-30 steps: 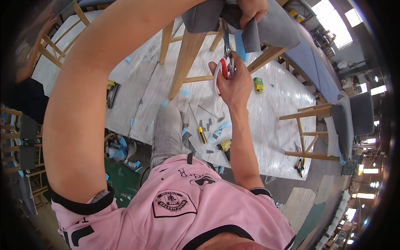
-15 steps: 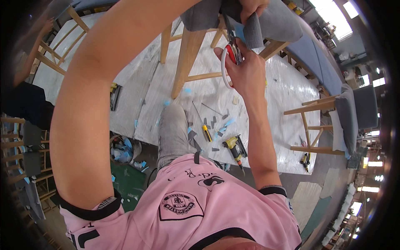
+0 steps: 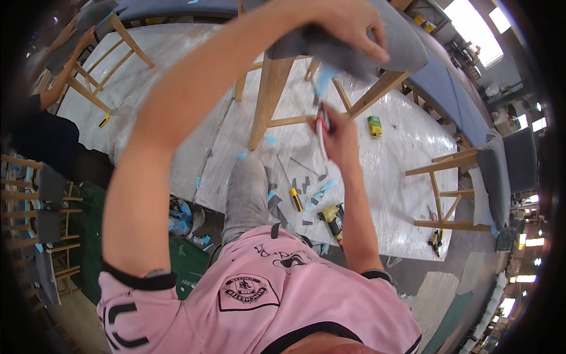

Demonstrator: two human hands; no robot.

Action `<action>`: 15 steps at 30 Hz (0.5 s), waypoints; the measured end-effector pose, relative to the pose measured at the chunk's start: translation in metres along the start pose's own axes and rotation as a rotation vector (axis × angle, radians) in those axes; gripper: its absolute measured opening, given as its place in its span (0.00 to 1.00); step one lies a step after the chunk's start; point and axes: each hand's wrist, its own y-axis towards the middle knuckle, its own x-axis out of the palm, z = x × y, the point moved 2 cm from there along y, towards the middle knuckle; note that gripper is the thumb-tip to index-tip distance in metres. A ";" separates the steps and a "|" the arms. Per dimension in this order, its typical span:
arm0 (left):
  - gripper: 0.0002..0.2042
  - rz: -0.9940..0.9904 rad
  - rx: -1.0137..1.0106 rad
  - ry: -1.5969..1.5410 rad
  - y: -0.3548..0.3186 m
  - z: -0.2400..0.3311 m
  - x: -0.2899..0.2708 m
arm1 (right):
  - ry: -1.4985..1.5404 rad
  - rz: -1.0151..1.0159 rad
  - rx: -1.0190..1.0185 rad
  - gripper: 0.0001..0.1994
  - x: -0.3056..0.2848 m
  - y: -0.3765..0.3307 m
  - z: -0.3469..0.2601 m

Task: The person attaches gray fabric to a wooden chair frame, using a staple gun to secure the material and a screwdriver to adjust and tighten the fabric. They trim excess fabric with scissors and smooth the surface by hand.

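A grey upholstered chair with pale wooden legs stands in front of me on the plastic-covered table. Across its grey seat fabric rests my left hand, fingers apart and a little curled. Below the seat edge, my right hand is closed around scissors with red and white handles. Just past the scissor tips, a light blue and grey scrap hangs or falls, smeared by motion. The scissor blades are blurred.
On the table lie a yellow-handled screwdriver, a staple gun, a green box and several fabric offcuts. Another grey chair lies at the right. A co-worker's arm handles a chair at the left.
My right hand has drawn down and toward me with the scissors, away from the seat edge. My left hand has released the fabric flap and lies over the seat. A scrap has come off.
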 end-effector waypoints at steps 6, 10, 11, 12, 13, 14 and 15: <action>0.24 1.499 -0.077 -0.686 -0.120 -0.027 0.137 | -0.041 -0.117 0.480 0.27 0.096 -0.134 0.191; 0.21 1.147 -0.222 -0.357 -0.093 -0.031 0.154 | -0.222 -0.058 0.627 0.26 0.125 -0.183 0.292; 0.21 1.151 -0.195 -0.282 -0.093 -0.033 0.151 | -0.256 -0.096 0.592 0.25 0.121 -0.176 0.300; 0.21 1.152 -0.166 -0.211 -0.092 -0.039 0.148 | -0.292 -0.132 0.561 0.24 0.116 -0.167 0.308; 0.21 1.144 -0.130 -0.151 -0.090 -0.044 0.151 | -0.331 -0.160 0.542 0.24 0.110 -0.159 0.314; 0.21 1.154 -0.136 -0.168 -0.097 -0.054 0.159 | -0.329 -0.161 0.561 0.20 0.100 -0.131 0.290; 0.21 1.161 -0.125 -0.210 -0.099 -0.059 0.172 | -0.237 -0.110 0.529 0.16 0.081 -0.109 0.284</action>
